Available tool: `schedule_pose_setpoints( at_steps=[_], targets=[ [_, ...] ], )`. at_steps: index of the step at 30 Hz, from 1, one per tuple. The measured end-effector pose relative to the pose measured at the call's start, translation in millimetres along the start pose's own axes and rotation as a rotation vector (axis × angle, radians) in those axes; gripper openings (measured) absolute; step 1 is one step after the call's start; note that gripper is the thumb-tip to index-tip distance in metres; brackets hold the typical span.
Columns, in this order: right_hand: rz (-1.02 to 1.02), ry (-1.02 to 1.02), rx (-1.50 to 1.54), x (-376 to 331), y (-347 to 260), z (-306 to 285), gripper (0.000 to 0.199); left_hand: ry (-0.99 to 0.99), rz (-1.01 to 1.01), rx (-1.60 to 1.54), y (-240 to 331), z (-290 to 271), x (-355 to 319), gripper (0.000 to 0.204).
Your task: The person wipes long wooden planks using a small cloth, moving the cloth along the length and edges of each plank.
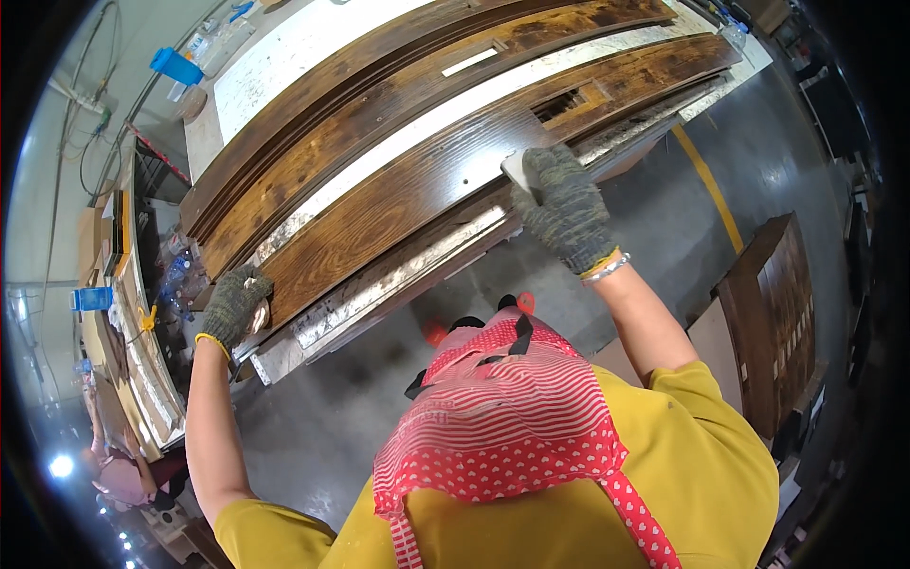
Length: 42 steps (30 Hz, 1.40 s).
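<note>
A long dark-brown wooden board (379, 213) with visible grain lies along the near side of the worktable. My left hand (235, 305), in a grey-green knit glove with a yellow cuff, is closed at the board's left end. Something pale and crumpled shows by its fingers; I cannot tell what it is. My right hand (566, 207), gloved alike, is closed on a pale flat block (517, 173) at the board's near edge, right of the middle. A rectangular cutout (561, 104) opens in the board further right. Glare whitens the surface left of the block.
More brown boards (379, 123) lie behind, one with a slot (474, 59). A blue cup (176, 66) and bottles stand at the far left corner. Slatted brown panels (773, 322) lean at right, near a yellow floor line (711, 185). Another person (128, 474) is at lower left.
</note>
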State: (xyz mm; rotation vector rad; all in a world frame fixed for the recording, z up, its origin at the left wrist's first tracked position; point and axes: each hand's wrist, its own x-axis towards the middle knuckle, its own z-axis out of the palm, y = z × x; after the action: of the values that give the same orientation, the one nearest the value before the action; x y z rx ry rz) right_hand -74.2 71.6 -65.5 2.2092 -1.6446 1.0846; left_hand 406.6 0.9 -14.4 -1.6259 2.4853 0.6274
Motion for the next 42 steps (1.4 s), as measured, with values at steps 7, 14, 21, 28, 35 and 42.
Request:
schedule_pose_setpoints(
  at_steps=[7,14,21,28,35,42],
  targets=[
    [-0.054,-0.196,0.214,-12.2,-118.9,26.7,0.025,-0.023,0.080,-0.066,7.0,-7.7,-1.7,0.013],
    [0.601,0.052,0.259,-9.9,-40.9,-11.2,0.037,0.032,0.119,-0.033,-2.5,-26.2,-19.5,0.022],
    [0.383,0.084,-0.231,-1.8,-12.8,3.3,0.036,-0.071,0.072,-0.046,-18.9,-27.9,-13.3,0.028],
    [0.198,0.027,0.073,-7.1,-174.7,54.2,0.023,-0.107,0.038,-0.048,-26.3,-27.7,-11.4,0.030],
    [0.437,0.079,0.073,-3.3,-118.9,33.3,0.027,-0.099,0.088,-0.033,-26.2,-29.3,-9.9,0.034],
    [0.018,0.002,0.127,-10.8,-226.5,89.4,0.025,-0.144,0.118,-0.053,-33.6,-28.9,-9.5,0.030]
  ],
)
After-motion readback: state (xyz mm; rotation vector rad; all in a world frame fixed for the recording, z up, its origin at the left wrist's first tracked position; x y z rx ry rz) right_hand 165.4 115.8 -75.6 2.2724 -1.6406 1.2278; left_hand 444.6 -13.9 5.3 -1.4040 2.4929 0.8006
